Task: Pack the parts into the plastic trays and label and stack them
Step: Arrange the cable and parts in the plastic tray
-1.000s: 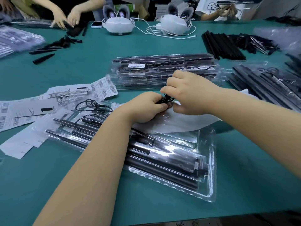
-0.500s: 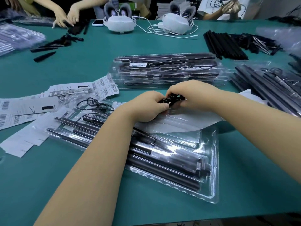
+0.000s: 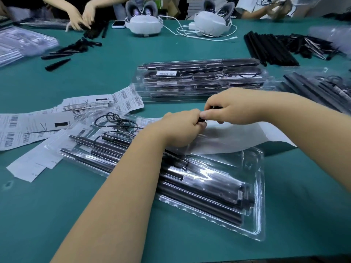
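Observation:
A clear plastic tray [image 3: 260,202] lies in front of me, filled with black rods [image 3: 199,192] and a coiled black cable [image 3: 115,120]. Above its far edge my left hand [image 3: 180,128] and my right hand [image 3: 235,107] meet, both curled around a small black part [image 3: 201,120] that is mostly hidden between the fingers. A white sheet [image 3: 247,137] lies under the hands, over the tray's far side. A stack of packed, labelled trays [image 3: 201,80] sits just beyond.
Barcode label sheets [image 3: 38,126] spread at left. Loose black rods [image 3: 269,48] and more filled trays [image 3: 322,90] lie at right. Two white headsets [image 3: 144,23] with cables stand at the back. Other people's hands [image 3: 81,16] work at the far left and far right.
Both hands have stayed together over the tray's far edge, working the small black part; the right hand's grip has shifted slightly on it.

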Demonstrator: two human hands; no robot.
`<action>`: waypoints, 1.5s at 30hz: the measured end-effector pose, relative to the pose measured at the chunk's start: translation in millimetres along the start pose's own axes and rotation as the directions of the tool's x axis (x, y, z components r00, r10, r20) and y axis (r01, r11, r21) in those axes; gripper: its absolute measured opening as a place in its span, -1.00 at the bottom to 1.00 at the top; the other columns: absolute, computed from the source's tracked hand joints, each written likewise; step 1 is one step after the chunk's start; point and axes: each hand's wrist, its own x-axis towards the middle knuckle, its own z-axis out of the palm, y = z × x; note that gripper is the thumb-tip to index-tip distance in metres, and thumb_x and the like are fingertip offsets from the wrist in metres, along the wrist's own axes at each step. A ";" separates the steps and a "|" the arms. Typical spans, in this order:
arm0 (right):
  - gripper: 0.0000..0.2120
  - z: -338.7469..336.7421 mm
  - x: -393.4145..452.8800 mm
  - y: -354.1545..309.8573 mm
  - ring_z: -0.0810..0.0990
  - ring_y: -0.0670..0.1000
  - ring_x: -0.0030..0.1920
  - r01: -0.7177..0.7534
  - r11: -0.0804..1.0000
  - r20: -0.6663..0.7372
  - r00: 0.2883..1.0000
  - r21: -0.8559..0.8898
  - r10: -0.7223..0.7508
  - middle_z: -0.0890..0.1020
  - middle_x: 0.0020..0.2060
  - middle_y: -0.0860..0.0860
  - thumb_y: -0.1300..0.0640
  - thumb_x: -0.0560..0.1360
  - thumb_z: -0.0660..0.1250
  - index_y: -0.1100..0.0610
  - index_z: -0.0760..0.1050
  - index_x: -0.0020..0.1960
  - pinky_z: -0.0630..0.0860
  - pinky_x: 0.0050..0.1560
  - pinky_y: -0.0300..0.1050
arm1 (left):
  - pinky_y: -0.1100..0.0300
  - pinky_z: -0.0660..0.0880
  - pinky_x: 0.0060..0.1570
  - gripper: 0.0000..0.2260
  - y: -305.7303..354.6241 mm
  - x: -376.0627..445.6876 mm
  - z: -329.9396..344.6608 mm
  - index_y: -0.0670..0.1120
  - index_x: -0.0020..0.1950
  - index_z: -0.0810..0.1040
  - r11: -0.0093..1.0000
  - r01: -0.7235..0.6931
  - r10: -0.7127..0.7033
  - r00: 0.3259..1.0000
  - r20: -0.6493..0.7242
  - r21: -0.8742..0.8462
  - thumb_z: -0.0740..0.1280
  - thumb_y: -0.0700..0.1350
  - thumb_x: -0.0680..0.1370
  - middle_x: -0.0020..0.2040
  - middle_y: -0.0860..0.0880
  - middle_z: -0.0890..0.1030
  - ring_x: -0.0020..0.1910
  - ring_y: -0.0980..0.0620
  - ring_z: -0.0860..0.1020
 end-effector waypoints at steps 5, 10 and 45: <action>-0.76 23.7 -4.1 3.8 0.44 -0.18 -0.31 -0.037 0.976 -0.153 0.986 0.214 0.071 0.55 -0.29 -0.11 -0.07 0.59 0.17 0.03 0.53 -0.09 0.32 -0.31 -0.28 | 0.10 0.20 -0.11 -0.84 -2.5 0.7 0.6 0.01 -0.03 0.37 1.000 -0.009 0.009 1.000 -0.003 -0.026 0.10 0.05 0.64 -0.17 0.08 0.47 -0.17 0.02 0.42; -0.72 52.0 -8.0 12.9 0.38 -0.18 -0.54 -0.051 0.823 -0.185 0.965 0.566 0.187 0.51 -0.43 -0.04 0.02 0.59 0.20 0.19 0.57 -0.08 0.29 -0.50 -0.37 | 0.30 0.41 -0.35 -0.68 -6.1 -2.9 -2.6 0.11 0.27 0.38 0.898 0.007 -0.014 1.000 -0.013 -0.441 0.28 -0.07 0.53 -0.13 0.16 0.51 -0.35 0.18 0.49; -0.77 47.0 -30.0 7.5 0.36 -0.15 -0.60 -0.119 0.548 -0.117 0.919 0.828 0.377 0.51 -0.56 -0.08 -0.05 0.44 0.41 0.11 0.68 -0.18 0.26 -0.60 -0.40 | -0.01 0.44 0.04 -0.84 -34.0 -32.1 -2.8 0.16 -0.21 0.43 0.972 -0.151 0.094 0.953 -0.289 -0.181 0.25 0.04 0.58 -0.19 0.13 0.50 -0.12 0.05 0.48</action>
